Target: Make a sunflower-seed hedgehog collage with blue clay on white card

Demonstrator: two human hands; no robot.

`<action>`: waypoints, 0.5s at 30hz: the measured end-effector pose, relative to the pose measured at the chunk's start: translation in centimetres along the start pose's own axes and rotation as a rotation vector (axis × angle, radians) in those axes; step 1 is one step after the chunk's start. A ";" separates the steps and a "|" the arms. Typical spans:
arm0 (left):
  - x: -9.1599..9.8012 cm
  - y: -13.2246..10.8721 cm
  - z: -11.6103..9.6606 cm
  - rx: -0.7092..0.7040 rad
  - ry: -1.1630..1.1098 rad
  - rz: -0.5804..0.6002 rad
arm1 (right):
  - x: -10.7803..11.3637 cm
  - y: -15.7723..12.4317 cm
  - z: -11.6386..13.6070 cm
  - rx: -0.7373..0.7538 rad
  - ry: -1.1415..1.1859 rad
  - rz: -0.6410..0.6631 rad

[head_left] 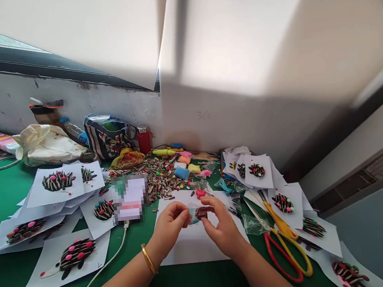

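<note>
Over a white sheet of paper (196,250), my left hand (170,225) pinches the edge of a small clear plastic packet (192,214). A dark brown lump (201,213), which looks like modelling clay, is at the packet's right end. My right hand (224,229) has its thumb and fingers curled round that end. Whether the lump is still inside the plastic I cannot tell. Just beyond the fingers lies a pink-red clay packet (200,193). Faint marks on the paper are partly hidden by my hands.
Seed-covered hedgehog pictures (76,256) lie in piles at left and more pictures (283,202) at right. Scissors with red and yellow handles (287,256) rest right of the paper. Striped seeds (163,178) and coloured clay packets (182,172) spread behind. A cabled phone (132,200) lies left.
</note>
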State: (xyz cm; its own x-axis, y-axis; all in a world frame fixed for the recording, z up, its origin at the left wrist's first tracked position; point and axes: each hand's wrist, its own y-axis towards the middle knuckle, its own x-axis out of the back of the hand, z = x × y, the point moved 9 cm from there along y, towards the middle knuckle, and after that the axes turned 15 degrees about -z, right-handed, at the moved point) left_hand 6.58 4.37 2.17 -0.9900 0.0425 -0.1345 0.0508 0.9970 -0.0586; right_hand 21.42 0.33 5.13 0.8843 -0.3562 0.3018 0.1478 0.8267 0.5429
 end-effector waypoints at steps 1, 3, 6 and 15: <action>0.2 0.1 -0.2 -0.055 0.040 -0.012 | -0.3 0.1 -0.1 0.009 -0.038 0.053; 0.3 0.0 -0.3 -0.136 0.114 -0.020 | -1.0 0.0 -0.1 0.046 -0.115 0.151; 0.1 -0.3 0.0 -0.186 0.182 0.000 | -1.4 0.0 0.3 0.123 -0.220 0.201; -0.1 -0.1 0.2 -0.087 0.085 -0.009 | -1.3 0.0 1.1 0.226 -0.259 0.181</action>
State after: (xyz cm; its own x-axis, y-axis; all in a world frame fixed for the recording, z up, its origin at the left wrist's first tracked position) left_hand 6.65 4.24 1.99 -0.9982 0.0351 -0.0495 0.0338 0.9991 0.0272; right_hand 19.74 0.35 5.62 0.7419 -0.3356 0.5805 -0.1271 0.7797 0.6131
